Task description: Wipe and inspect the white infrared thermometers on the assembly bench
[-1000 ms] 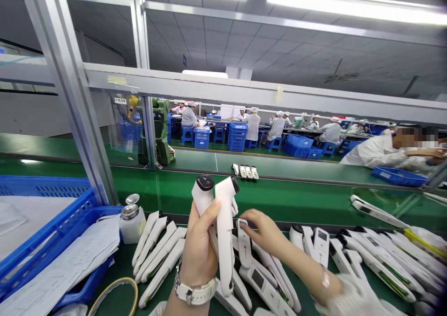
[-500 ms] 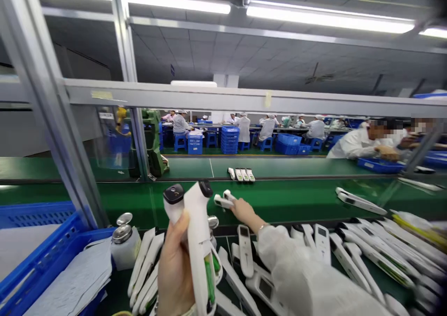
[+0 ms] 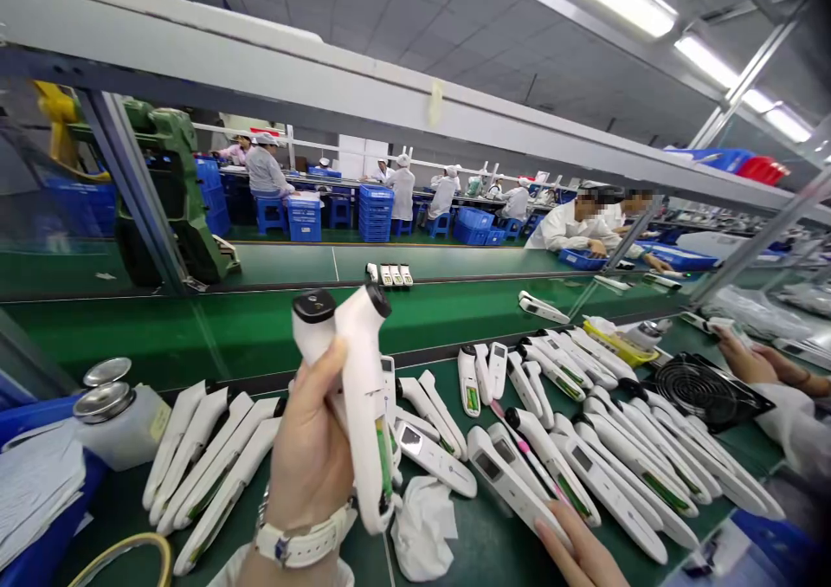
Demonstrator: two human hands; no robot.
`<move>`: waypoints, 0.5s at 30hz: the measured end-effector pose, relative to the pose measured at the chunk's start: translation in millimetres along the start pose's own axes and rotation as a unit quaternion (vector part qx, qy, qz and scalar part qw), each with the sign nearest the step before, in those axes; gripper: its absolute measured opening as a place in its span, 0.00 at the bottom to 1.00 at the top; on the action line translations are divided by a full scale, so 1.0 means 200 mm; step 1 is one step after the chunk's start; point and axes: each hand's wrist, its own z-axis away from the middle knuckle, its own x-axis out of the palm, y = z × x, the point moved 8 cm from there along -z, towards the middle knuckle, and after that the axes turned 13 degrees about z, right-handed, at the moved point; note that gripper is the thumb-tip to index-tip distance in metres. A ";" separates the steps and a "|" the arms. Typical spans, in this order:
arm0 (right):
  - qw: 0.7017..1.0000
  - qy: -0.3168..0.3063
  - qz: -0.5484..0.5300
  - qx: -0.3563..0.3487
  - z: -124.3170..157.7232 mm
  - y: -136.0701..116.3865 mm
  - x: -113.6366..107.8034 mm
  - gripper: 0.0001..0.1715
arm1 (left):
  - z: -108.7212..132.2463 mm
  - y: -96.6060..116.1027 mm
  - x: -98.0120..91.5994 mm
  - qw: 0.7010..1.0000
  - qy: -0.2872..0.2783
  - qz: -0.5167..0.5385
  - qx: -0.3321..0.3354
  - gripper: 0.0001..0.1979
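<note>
Head view: the left hand (image 3: 312,457) is clamped on two handsets (image 3: 363,396), nearly upright, left of the crumpled tissue (image 3: 425,531), probably freeing the right hand (image 3: 581,548); right of the tissue, its fingertips appear to touch another handset (image 3: 510,480), grip indeterminable; farther right, a handset row (image 3: 607,493) lies side by side, likely saving space

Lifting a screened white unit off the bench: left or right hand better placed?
Right hand, probably: its fingers are at the near end of a screened unit. The left hand is closed around two white units.
</note>
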 end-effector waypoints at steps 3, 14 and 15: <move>0.994 0.062 0.081 -0.049 0.01 -0.06 0.01 0.21 | 0.00 -0.10 0.00 1.000 -0.009 -0.020 -0.020 0.14; 0.957 -0.136 -0.026 -0.256 0.10 -0.90 0.22 0.18 | 0.09 -0.31 0.00 0.991 -0.087 -0.061 -0.082 0.21; 0.955 -0.134 -0.043 -0.262 0.09 -0.89 0.21 0.16 | 0.09 -0.32 0.00 0.990 -0.087 -0.069 -0.088 0.21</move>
